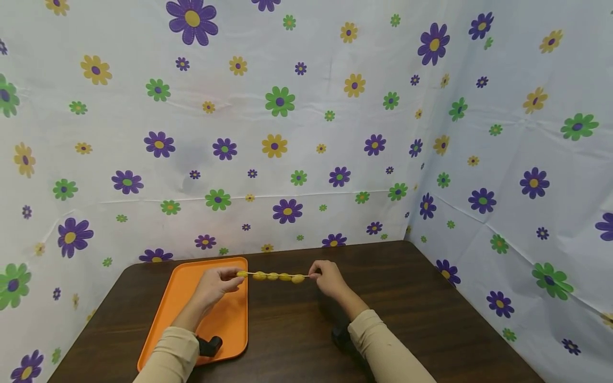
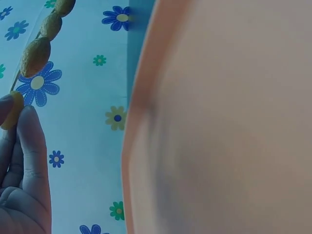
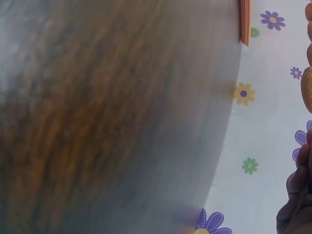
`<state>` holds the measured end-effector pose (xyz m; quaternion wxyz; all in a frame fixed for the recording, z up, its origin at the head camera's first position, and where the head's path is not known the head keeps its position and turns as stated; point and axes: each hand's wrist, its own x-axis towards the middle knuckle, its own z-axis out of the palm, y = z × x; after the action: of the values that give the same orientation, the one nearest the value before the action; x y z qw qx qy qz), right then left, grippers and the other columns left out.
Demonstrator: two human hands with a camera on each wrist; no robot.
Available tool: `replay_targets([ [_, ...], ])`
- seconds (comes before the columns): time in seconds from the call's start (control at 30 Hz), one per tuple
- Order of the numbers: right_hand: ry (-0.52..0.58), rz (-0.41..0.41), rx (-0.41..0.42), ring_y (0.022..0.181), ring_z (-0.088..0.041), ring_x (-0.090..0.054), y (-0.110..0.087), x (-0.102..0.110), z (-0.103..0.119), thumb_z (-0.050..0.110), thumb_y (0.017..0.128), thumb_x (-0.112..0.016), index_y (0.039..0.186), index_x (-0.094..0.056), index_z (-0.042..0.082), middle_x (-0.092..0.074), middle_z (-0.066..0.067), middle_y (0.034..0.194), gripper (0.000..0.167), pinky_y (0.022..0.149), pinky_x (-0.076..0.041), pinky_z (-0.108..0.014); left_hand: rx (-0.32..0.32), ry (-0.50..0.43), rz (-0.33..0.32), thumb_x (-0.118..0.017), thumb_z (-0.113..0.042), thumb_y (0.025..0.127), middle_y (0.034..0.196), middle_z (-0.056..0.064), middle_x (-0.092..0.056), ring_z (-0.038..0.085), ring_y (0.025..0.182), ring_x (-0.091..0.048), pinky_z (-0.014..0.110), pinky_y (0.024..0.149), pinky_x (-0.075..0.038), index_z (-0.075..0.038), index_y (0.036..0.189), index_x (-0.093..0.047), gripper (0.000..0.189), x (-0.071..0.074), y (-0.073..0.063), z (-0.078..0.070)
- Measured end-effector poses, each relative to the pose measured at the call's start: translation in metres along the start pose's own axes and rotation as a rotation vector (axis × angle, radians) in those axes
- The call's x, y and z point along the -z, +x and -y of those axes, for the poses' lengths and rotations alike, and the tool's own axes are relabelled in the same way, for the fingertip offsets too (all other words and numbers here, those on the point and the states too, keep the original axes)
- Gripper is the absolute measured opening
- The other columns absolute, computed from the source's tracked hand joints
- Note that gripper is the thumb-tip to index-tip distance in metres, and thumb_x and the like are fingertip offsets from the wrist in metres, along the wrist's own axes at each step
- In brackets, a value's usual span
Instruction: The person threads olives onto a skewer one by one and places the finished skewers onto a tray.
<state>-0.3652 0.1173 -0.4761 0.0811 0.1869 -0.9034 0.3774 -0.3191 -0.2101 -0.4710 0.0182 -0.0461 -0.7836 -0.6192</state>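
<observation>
A thin wooden skewer is held level above the table, threaded with several yellow oval fruit-like pieces of a kind I cannot tell. My left hand pinches the leftmost yellow piece between thumb and finger, over the orange tray. At the other end, my right hand grips the bare stick, right of the last piece. In the right wrist view only part of the right hand appears at the edge, with the stick's end running along the fingers.
The orange tray lies on the left of the dark wooden table. Behind and to the right of the table hangs a white flowered cloth. Dark wrist mounts sit beneath the forearms.
</observation>
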Motion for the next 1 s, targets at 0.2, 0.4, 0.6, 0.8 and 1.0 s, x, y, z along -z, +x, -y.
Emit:
replay_targets([
  [0.2,-0.018,-0.015,0.023,0.074,-0.017,-0.054,-0.0002,-0.0009,0.0004,-0.007,0.091,-0.070,0.081,-0.068,0.006,-0.066,-0.004,0.083,0.016,0.069,-0.052,-0.033,-0.011,0.031,0.000,-0.074,-0.010,0.094,0.112,0.019,-0.073,0.039,0.104,-0.068,0.032,0.079,-0.061,0.005,0.119,-0.071,0.030,-0.0029,-0.0009,0.0039],
  [0.4,-0.037,-0.019,0.039,0.072,-0.016,-0.054,0.0013,-0.0016,0.0012,-0.008,0.089,-0.070,0.080,-0.068,0.005,-0.065,-0.003,0.081,0.017,0.067,-0.051,-0.030,-0.021,0.099,-0.007,-0.075,-0.012,0.093,0.109,0.016,-0.074,0.037,0.097,-0.071,0.038,0.083,-0.060,0.002,0.117,-0.074,0.028,-0.0045,-0.0030,0.0021],
  [0.6,-0.065,-0.022,0.079,0.071,-0.014,-0.053,0.0030,-0.0006,0.0034,-0.010,0.088,-0.071,0.077,-0.066,0.008,-0.066,-0.003,0.079,0.021,0.066,-0.051,-0.029,-0.042,0.157,0.000,-0.076,-0.012,0.092,0.106,0.014,-0.075,0.033,0.089,-0.072,0.043,0.086,-0.059,0.000,0.113,-0.076,0.024,-0.0044,-0.0029,0.0004],
  [0.8,-0.086,-0.020,0.120,0.071,-0.013,-0.053,0.0031,0.0022,0.0054,-0.012,0.086,-0.070,0.077,-0.066,0.007,-0.066,-0.004,0.079,0.021,0.065,-0.050,-0.028,-0.056,0.172,0.014,-0.077,-0.012,0.091,0.103,0.012,-0.075,0.031,0.087,-0.072,0.042,0.085,-0.059,-0.002,0.111,-0.077,0.022,-0.0046,-0.0027,-0.0019],
  [1.0,-0.096,-0.029,0.109,0.071,-0.013,-0.053,0.0047,0.0047,0.0091,-0.014,0.085,-0.069,0.075,-0.066,0.009,-0.066,-0.002,0.079,0.025,0.065,-0.050,-0.029,-0.059,0.185,0.020,-0.077,-0.012,0.091,0.101,0.011,-0.075,0.027,0.084,-0.071,0.040,0.083,-0.059,-0.002,0.110,-0.078,0.021,-0.0052,-0.0030,-0.0027],
])
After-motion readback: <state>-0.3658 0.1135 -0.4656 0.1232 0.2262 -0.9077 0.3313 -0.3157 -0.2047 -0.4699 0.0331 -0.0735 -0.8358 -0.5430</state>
